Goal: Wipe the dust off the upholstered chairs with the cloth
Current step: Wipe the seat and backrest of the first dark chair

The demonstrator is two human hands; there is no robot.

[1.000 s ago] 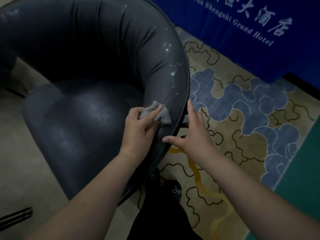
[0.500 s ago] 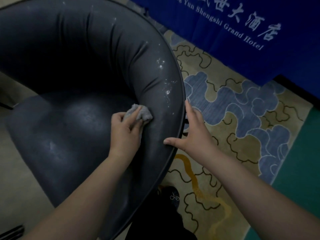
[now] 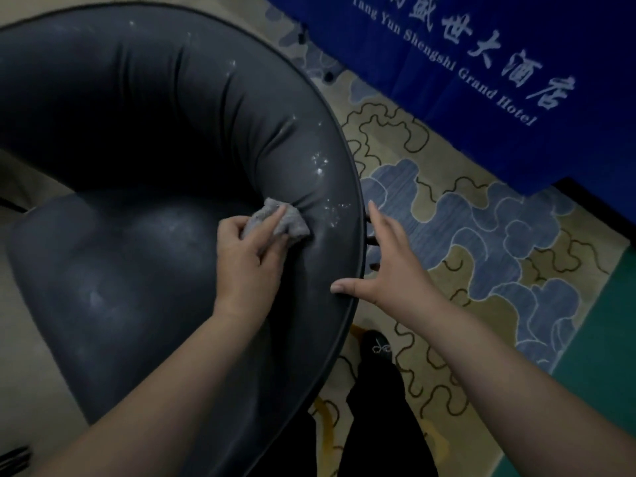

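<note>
Patterned carpet (image 3: 447,208) in tan with blue cloud shapes covers the floor right of a dark upholstered tub chair (image 3: 144,263), whose curved backrest wraps from the upper left round to the right side, its open front facing the left edge of the view. White dust specks (image 3: 320,163) dot the inner right part of the backrest. A small grey cloth (image 3: 292,223) lies bunched in the crease where the seat cushion meets the backrest, its longer side running roughly left to right along that crease. The left hand (image 3: 247,266) holds the cloth, fingers curled over it with the forefinger stretched across its top, pressing it to the upholstery. The right hand (image 3: 389,270) is spread with straight fingers, its thumb lying on the piped rim of the backrest and the fingers reaching over the outer side of the rim; it grips nothing. A blue banner (image 3: 499,70) with white lettering hangs along the upper right, above the carpet. Dark trouser legs (image 3: 378,414) and a dark shoe (image 3: 377,346) stand on the carpet just beside the chair's near right edge
</note>
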